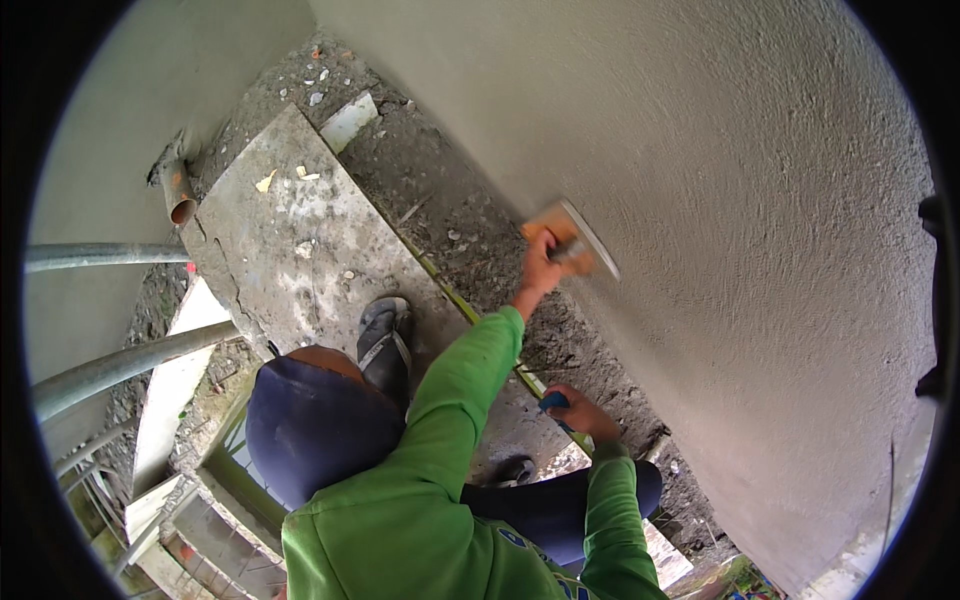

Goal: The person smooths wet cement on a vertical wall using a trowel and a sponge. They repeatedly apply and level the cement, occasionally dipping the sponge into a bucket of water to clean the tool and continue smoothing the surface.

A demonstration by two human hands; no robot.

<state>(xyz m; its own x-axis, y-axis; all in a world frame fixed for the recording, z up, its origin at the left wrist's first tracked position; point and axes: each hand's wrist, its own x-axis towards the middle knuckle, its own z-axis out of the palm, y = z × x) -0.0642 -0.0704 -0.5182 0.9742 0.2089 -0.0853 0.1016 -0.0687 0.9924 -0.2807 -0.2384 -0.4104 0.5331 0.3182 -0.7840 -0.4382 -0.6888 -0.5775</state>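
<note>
My left hand (540, 260) grips the handle of a plastering float (592, 235) with a pale edge, held against the grey rendered wall (760, 200) near its foot; the float is slightly blurred. Below it, my right hand (585, 415) is closed on a small blue object (555, 402) over the edge of a stained slab (280, 240); what the object is, I cannot tell. Both arms are in green sleeves. My sandaled foot (385, 335) rests on the slab beside my bent, dark-clad leg.
A second wall (100, 170) stands on the left, with a short open pipe (178, 195) and metal tubes (120, 368) beside it. Rubble and dirt (460, 240) fill the strip between slab and right wall. Pale boards and a green-rimmed opening (225, 450) lie lower left.
</note>
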